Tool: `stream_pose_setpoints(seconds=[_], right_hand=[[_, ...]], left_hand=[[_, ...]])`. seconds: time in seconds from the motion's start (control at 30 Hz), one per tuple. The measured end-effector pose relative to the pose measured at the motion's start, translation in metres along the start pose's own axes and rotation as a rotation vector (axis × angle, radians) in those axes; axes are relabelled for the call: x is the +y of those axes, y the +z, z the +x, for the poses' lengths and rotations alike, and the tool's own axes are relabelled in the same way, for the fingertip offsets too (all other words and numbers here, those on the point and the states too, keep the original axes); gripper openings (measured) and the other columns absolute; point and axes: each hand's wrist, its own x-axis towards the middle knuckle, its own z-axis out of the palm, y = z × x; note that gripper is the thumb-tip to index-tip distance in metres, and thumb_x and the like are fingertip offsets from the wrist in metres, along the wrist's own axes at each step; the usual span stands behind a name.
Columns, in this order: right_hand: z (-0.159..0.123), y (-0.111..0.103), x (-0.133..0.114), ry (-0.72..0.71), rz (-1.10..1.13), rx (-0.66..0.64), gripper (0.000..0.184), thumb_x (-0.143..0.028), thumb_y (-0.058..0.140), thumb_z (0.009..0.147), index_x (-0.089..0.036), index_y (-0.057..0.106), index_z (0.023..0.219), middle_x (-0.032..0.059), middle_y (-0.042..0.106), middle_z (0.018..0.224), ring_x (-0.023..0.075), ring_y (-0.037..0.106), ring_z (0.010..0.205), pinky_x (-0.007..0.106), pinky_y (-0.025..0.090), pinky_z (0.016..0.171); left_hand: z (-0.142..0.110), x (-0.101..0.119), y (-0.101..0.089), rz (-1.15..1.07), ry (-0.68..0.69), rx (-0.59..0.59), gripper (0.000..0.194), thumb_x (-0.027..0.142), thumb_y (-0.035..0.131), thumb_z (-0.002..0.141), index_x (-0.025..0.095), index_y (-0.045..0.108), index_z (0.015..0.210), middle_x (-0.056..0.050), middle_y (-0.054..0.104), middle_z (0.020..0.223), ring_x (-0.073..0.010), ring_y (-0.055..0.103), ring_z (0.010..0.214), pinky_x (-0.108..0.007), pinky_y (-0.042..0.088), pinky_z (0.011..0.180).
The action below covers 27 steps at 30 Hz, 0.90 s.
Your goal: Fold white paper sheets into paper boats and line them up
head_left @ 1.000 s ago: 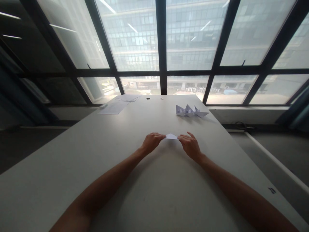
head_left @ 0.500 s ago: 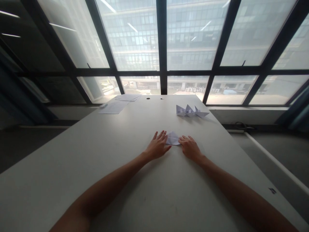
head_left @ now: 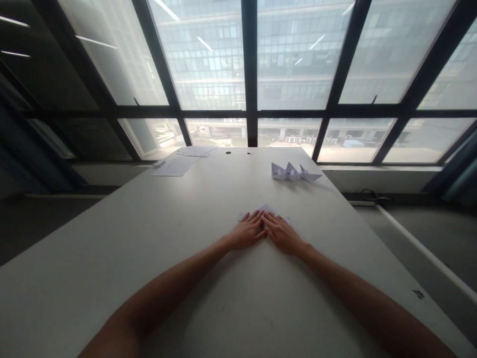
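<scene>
A folded sheet of white paper (head_left: 266,207) lies flat on the white table, its peak pointing away from me and its side corners showing past my fingers. My left hand (head_left: 247,231) rests on the paper's near edge from the left, fingers stretched out and pressing down. From the right, my right hand (head_left: 281,232) lies flat on the same edge, its fingertips meeting those of the left. Both hands are open, and they cover the paper's middle front part.
Three folded paper boats (head_left: 294,172) stand in a row at the table's far right. Loose white sheets (head_left: 173,166) lie at the far left. The table (head_left: 186,209) ends near a wall of windows. A small dark mark (head_left: 418,294) is near the right edge.
Both hands have slid inward along the paper's near edge, from its two sides to the middle, where the fingertips now touch. The side corners of the paper have come into sight.
</scene>
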Motion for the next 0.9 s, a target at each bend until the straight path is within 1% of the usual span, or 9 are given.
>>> stream_pose_setpoints(seconds=[0.1,0.2,0.33,0.47,0.53,0.6,0.7,0.8,0.9], right_hand=[[0.000,0.006,0.002,0.041,0.013,-0.054,0.056,-0.036,0.035,0.100,-0.013,0.032,0.151,0.0119,0.029,0.156,0.0243,0.025,0.146,0.046,0.020,0.118],[0.000,0.008,0.004,0.073,0.013,-0.048,0.056,-0.037,0.036,0.100,-0.011,0.035,0.149,0.0147,0.031,0.155,0.0249,0.026,0.145,0.046,0.020,0.118],[0.000,0.007,0.004,0.094,0.013,-0.010,0.050,-0.034,0.036,0.100,-0.010,0.046,0.143,0.0164,0.040,0.150,0.0243,0.032,0.143,0.045,0.024,0.117],[0.001,0.003,0.006,0.146,0.042,0.066,0.041,-0.032,0.036,0.101,-0.015,0.063,0.127,0.0147,0.051,0.142,0.0233,0.042,0.137,0.043,0.032,0.114],[0.001,0.001,0.009,0.165,0.061,0.100,0.037,-0.031,0.039,0.100,-0.018,0.068,0.119,0.0132,0.055,0.139,0.0230,0.046,0.134,0.041,0.035,0.112],[0.001,-0.001,0.012,0.179,0.073,0.124,0.033,-0.029,0.044,0.099,-0.019,0.071,0.114,0.0123,0.058,0.136,0.0229,0.050,0.131,0.039,0.037,0.110],[0.000,-0.001,0.016,0.215,0.086,0.164,0.025,-0.025,0.052,0.094,-0.019,0.074,0.106,0.0109,0.062,0.130,0.0228,0.056,0.123,0.036,0.041,0.106],[0.001,0.000,0.019,0.233,0.108,0.224,0.020,-0.022,0.060,0.088,-0.019,0.073,0.103,0.0096,0.065,0.123,0.0217,0.058,0.116,0.034,0.043,0.102],[0.002,0.000,0.021,0.247,0.083,0.267,0.032,-0.021,0.064,0.084,-0.016,0.067,0.116,0.0101,0.065,0.122,0.0226,0.056,0.116,0.035,0.041,0.103]], left_hand=[[0.001,-0.001,0.002,-0.004,-0.001,0.016,0.068,0.058,0.023,0.100,0.019,0.016,0.155,-0.013,0.017,0.160,-0.0252,0.012,0.149,-0.045,0.013,0.118],[0.001,-0.002,0.004,0.006,-0.012,0.019,0.072,0.059,0.023,0.099,0.013,0.017,0.155,-0.016,0.017,0.159,-0.0255,0.012,0.149,-0.044,0.012,0.118],[0.001,-0.001,0.006,0.026,-0.063,0.016,0.077,0.061,0.027,0.097,0.007,0.023,0.152,-0.020,0.017,0.158,-0.0299,0.010,0.148,-0.045,0.014,0.118],[0.003,-0.003,0.009,0.037,-0.172,0.059,0.077,0.059,0.032,0.097,0.002,0.031,0.148,-0.025,0.021,0.156,-0.0345,0.015,0.147,-0.047,0.019,0.117],[0.003,-0.008,0.009,0.041,-0.242,0.108,0.067,0.052,0.032,0.099,0.005,0.037,0.145,-0.024,0.029,0.154,-0.0351,0.021,0.145,-0.049,0.021,0.116],[0.003,-0.014,0.008,0.041,-0.299,0.162,0.051,0.042,0.033,0.101,0.013,0.046,0.140,-0.018,0.039,0.151,-0.0330,0.029,0.143,-0.049,0.025,0.114],[0.002,-0.023,0.002,0.038,-0.346,0.246,0.038,0.033,0.041,0.099,0.019,0.054,0.132,-0.012,0.051,0.141,-0.0270,0.043,0.133,-0.043,0.032,0.111],[0.000,-0.028,-0.002,0.044,-0.352,0.281,0.036,0.037,0.051,0.095,0.018,0.058,0.125,-0.013,0.055,0.134,-0.0261,0.049,0.126,-0.039,0.037,0.108],[-0.001,-0.028,-0.003,0.022,-0.334,0.284,0.037,0.043,0.057,0.091,0.019,0.061,0.119,-0.013,0.054,0.133,-0.0280,0.047,0.127,-0.041,0.037,0.108]])
